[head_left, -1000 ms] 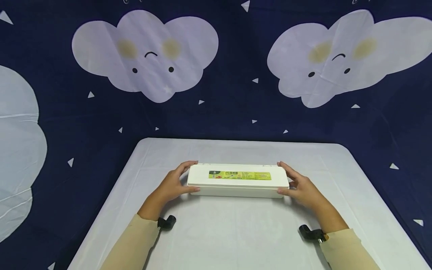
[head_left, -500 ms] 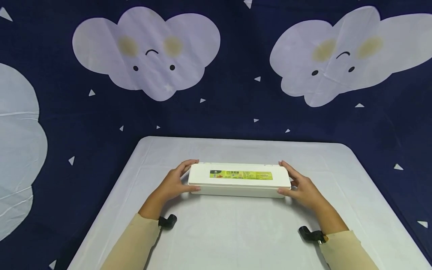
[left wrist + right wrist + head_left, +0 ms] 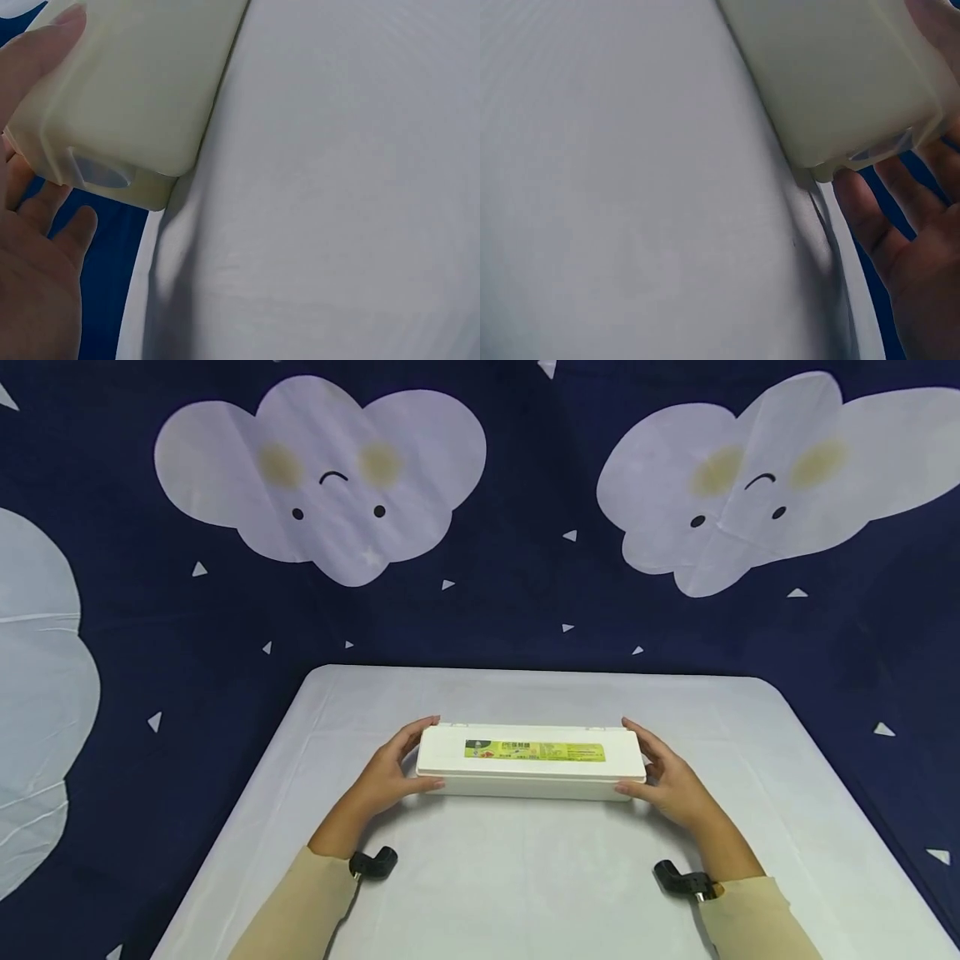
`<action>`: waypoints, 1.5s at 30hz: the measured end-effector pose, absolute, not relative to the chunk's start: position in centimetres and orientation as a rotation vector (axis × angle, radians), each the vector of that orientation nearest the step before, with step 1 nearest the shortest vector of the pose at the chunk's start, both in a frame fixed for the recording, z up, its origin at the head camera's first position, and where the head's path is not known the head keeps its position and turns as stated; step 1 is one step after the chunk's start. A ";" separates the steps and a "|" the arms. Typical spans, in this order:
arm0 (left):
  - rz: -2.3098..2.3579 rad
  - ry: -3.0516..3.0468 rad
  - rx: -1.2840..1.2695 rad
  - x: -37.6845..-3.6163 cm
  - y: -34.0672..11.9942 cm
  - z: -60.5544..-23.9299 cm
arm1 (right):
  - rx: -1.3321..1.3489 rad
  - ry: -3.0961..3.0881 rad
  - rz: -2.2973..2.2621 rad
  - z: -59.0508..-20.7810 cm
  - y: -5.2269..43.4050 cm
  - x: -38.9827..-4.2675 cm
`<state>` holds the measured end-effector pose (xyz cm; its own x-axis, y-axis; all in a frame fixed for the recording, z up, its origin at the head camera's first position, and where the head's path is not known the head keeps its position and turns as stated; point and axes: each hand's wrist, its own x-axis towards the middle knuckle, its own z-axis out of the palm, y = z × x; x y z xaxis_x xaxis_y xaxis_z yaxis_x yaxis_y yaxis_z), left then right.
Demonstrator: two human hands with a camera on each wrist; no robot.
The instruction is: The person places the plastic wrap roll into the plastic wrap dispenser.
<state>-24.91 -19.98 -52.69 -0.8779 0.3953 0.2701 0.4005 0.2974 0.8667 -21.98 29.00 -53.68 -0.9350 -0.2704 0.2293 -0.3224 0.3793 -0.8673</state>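
Observation:
A long white cling film box (image 3: 528, 787) lies crosswise on the table, its lid down and a yellow-green label (image 3: 534, 751) on top. My left hand (image 3: 381, 779) grips its left end, thumb on the front face and fingers reaching round the back. At the right end, my right hand (image 3: 677, 787) holds it in the same way. The left wrist view shows the thumb (image 3: 46, 56) against the box front and an oval recess (image 3: 101, 171) in its end. In the right wrist view, several fingers (image 3: 862, 206) reach the box's other end.
The white-covered table (image 3: 525, 877) has rounded far corners. Behind and beside it hangs a dark blue cloth (image 3: 525, 610) printed with clouds and small triangles. Black wrist-camera mounts (image 3: 373, 863) stick out inward from both beige sleeves (image 3: 300, 906).
The box and both hands stay almost in place. The right wrist has shifted slightly left and the left wrist mount sits slightly lower; the head view has moved a little.

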 end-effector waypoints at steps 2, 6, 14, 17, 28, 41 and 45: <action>-1.729 -2.496 -0.787 -24.9 -19.9 -52.7 | 0.530 -2.567 1.645 -53.8 29.0 -22.1; -1.785 -2.453 -0.773 -25.1 -19.8 -52.8 | 0.526 -2.543 1.684 -54.0 29.0 -22.2; -1.797 -2.543 -0.654 -25.2 -19.6 -53.3 | 0.539 -2.497 1.743 -54.3 29.0 -22.3; -1.812 -2.571 -0.623 -25.2 -19.7 -53.5 | 0.546 -2.475 1.791 -54.7 28.9 -22.3; -1.776 -2.604 -0.591 -25.3 -20.1 -53.7 | 0.521 -2.454 1.798 -54.8 28.4 -22.1; -1.735 -2.627 -0.539 -25.7 -19.4 -53.4 | 0.520 -2.439 1.791 -54.5 28.3 -21.9; -1.743 -2.607 -0.559 -25.6 -19.4 -53.5 | 0.544 -2.422 1.778 -54.7 28.3 -22.0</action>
